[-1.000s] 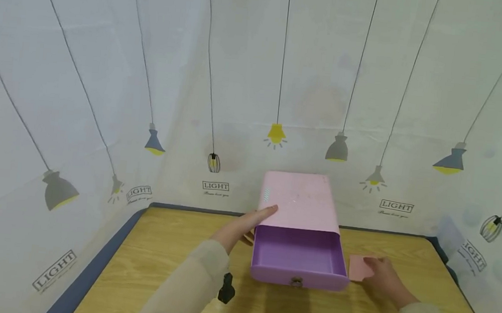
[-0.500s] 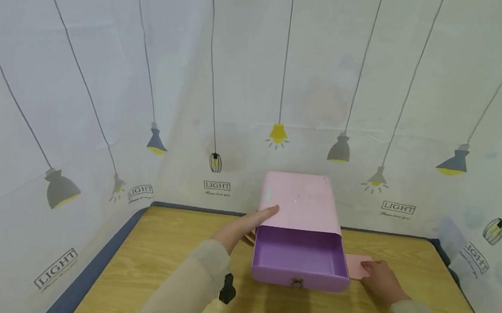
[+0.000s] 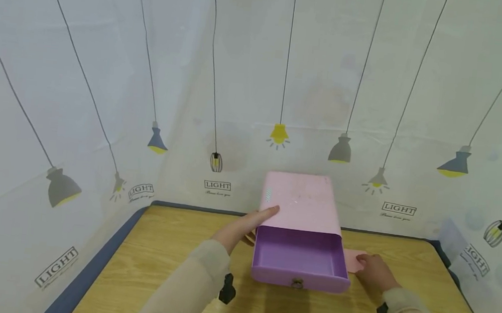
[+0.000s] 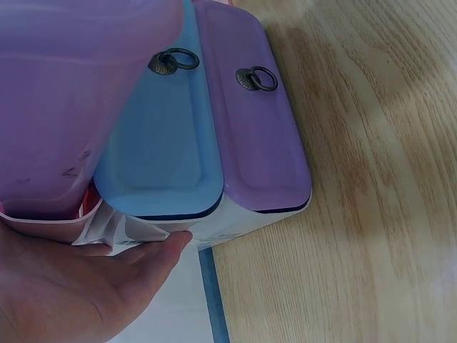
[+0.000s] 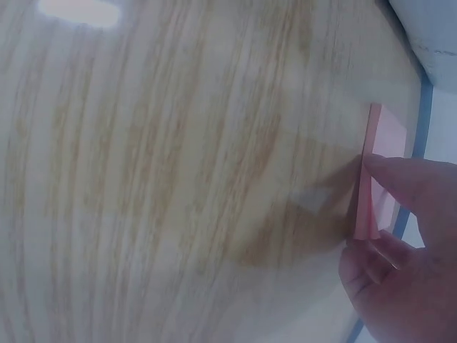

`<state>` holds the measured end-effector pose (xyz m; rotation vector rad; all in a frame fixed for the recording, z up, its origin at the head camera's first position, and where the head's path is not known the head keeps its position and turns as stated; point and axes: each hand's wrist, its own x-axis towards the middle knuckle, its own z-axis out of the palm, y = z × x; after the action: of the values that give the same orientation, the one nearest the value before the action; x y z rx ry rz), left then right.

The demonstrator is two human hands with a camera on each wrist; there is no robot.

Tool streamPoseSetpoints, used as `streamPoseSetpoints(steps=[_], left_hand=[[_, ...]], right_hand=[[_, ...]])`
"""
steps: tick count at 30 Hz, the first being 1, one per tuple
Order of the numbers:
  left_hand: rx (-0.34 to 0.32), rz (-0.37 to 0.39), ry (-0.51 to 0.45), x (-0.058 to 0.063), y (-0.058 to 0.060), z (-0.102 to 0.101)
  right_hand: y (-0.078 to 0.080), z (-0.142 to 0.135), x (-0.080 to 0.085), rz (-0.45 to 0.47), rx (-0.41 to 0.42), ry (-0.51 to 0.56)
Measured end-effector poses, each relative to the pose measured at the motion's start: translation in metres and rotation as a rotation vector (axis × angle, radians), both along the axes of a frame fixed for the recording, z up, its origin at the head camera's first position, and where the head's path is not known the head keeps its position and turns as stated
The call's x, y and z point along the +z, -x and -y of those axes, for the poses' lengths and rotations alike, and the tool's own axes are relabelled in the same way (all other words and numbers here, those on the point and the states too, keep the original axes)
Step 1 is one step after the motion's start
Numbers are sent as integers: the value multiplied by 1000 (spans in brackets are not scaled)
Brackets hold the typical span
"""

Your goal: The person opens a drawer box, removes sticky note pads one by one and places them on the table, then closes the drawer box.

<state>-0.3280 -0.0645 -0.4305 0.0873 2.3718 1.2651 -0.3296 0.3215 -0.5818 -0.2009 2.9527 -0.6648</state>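
A small drawer cabinet (image 3: 298, 201) with a pink top stands on the table, its purple upper drawer (image 3: 298, 252) pulled out with nothing inside. My left hand (image 3: 239, 231) rests on its left edge, thumb on the top and fingers along the side. In the left wrist view the fingers are extended beside a blue drawer (image 4: 161, 136) and a lower purple drawer (image 4: 253, 128), both closed. To the right of the cabinet my right hand (image 3: 376, 273) pinches a pink sticky-note pad (image 5: 365, 200) by its edge. The open drawer overlaps the pad's left part in the head view.
The wooden table (image 3: 169, 249) has a dark blue edge along the back and sides. Behind it hangs a white cloth (image 3: 239, 85) printed with lamps. Each drawer front carries a metal ring pull, such as the top knob (image 3: 297, 283).
My right hand has moved left with the sticky-note pad, bringing it close beside the open drawer. The left hand and the cabinet stay where they were.
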Motion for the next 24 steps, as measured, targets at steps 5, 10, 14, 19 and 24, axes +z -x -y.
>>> streamPoseSetpoints(steps=[5,10,14,19,24], left_hand=[[5,31,-67,29,-18,0],[28,62,-89,0,10,1],[30,76,-101,-13,20,3],[20,78,-89,-14,19,4],[14,75,-89,-14,20,3]], right_hand=[[3,-1,3,47,-19,-5],[3,-1,7,23,-2,-31],[0,-1,12,17,5,-36],[-9,1,19,9,13,-47],[-18,3,30,-36,45,-29]])
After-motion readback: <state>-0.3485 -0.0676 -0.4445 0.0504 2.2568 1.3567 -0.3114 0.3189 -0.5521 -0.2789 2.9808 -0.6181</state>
